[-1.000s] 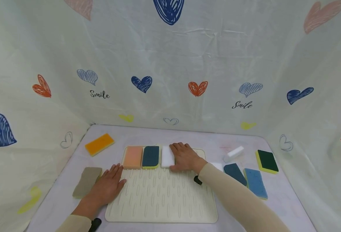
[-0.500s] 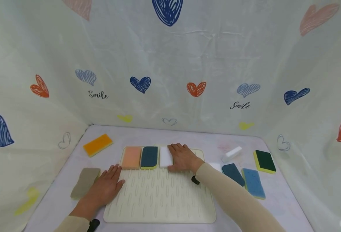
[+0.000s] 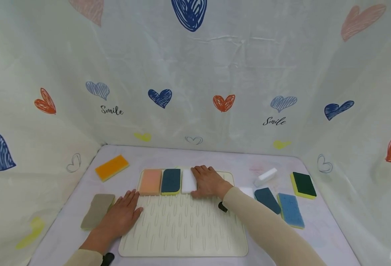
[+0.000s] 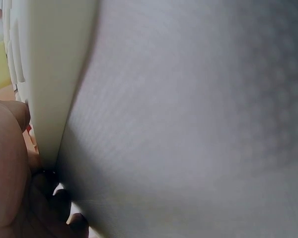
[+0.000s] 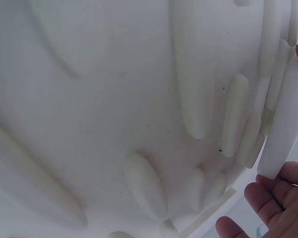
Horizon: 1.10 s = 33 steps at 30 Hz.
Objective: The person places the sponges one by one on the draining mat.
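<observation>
Near the back edge of the cream ridged mat [image 3: 185, 236], my right hand [image 3: 210, 183] holds a white sponge [image 3: 188, 181]. In the right wrist view the thumb is at one end of the white sponge [image 5: 284, 121] and fingertips are at the other. Left of it lie a dark blue sponge [image 3: 171, 181] with a yellow underside and a peach sponge [image 3: 150, 182], forming a row. My left hand [image 3: 122, 214] rests at the mat's left edge with fingers extended, fingertips close to the peach sponge's front corner.
Left of the mat are an orange sponge [image 3: 112, 167] and a wavy grey-beige sponge [image 3: 98, 211]. To the right lie a white block [image 3: 265, 177], a second dark blue sponge [image 3: 267, 200], a light blue sponge [image 3: 291, 210] and a green one [image 3: 304, 184]. A heart-print curtain [image 3: 195, 66] surrounds the table.
The white sponge has shifted slightly left with my right hand, narrowing the gap to the dark blue sponge. My left hand stays at the mat's edge. The head view has drifted a little.
</observation>
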Each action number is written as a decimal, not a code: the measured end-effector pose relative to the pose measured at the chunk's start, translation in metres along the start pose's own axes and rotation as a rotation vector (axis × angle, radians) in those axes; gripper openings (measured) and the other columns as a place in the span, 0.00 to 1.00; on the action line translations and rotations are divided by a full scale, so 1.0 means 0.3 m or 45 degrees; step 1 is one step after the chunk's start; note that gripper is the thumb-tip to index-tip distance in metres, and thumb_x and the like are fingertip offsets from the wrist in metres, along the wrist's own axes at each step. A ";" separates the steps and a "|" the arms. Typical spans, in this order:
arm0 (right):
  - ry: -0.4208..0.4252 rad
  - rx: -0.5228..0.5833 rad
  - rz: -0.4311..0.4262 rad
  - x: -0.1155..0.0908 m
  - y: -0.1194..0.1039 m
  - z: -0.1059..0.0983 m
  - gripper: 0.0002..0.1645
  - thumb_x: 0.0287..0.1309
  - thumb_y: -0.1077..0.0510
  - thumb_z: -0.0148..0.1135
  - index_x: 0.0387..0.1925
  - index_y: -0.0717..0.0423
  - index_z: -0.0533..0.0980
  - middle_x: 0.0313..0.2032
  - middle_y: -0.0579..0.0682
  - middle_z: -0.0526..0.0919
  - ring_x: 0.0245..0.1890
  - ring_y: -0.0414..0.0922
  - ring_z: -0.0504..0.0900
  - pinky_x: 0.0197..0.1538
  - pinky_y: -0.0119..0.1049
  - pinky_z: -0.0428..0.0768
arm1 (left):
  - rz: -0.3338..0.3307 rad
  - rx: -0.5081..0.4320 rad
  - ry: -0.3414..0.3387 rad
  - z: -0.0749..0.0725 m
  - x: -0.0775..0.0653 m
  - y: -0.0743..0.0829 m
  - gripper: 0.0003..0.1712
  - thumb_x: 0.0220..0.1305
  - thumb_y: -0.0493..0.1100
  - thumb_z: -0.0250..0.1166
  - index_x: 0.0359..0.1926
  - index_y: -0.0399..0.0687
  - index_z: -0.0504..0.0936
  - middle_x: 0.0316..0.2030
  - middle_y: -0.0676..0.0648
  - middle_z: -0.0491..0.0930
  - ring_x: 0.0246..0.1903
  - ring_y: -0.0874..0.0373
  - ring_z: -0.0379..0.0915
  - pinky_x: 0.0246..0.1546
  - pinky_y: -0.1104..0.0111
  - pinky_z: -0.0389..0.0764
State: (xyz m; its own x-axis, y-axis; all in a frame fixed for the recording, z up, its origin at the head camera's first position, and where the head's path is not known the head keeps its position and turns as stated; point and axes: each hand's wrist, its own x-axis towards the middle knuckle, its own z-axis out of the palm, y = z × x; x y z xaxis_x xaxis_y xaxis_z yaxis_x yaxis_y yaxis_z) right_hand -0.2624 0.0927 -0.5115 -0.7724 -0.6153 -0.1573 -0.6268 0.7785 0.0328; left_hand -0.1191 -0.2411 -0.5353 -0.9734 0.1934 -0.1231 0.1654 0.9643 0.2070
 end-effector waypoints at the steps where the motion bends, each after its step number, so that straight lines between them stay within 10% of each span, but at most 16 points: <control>1: -0.004 -0.003 0.002 -0.002 0.000 -0.001 0.60 0.62 0.24 0.58 0.82 0.56 0.57 0.78 0.53 0.65 0.78 0.51 0.65 0.75 0.53 0.69 | 0.000 0.000 0.000 0.001 0.000 0.000 0.41 0.80 0.56 0.57 0.78 0.29 0.61 0.79 0.29 0.59 0.78 0.30 0.54 0.77 0.36 0.57; 19: 0.073 0.047 0.024 -0.047 0.018 -0.033 0.69 0.59 0.17 0.59 0.84 0.57 0.51 0.80 0.55 0.61 0.78 0.53 0.64 0.76 0.54 0.68 | 0.014 -0.044 0.019 -0.006 -0.009 0.016 0.40 0.80 0.53 0.58 0.77 0.28 0.62 0.78 0.28 0.60 0.78 0.30 0.55 0.77 0.36 0.59; 33: 0.299 -0.125 0.239 -0.231 0.306 -0.058 0.64 0.61 0.26 0.66 0.78 0.68 0.59 0.74 0.66 0.69 0.74 0.61 0.69 0.72 0.63 0.70 | 0.010 -0.029 0.024 -0.002 -0.005 0.006 0.41 0.80 0.54 0.57 0.77 0.27 0.61 0.78 0.27 0.60 0.78 0.29 0.55 0.77 0.36 0.58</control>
State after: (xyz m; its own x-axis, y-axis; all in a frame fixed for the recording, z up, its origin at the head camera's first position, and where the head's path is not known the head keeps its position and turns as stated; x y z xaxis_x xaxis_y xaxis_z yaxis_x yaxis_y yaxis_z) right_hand -0.2682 0.2046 -0.4805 -0.8708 -0.4830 0.0920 -0.4694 0.8724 0.1364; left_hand -0.1174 -0.2396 -0.5342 -0.9749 0.1975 -0.1027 0.1699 0.9583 0.2299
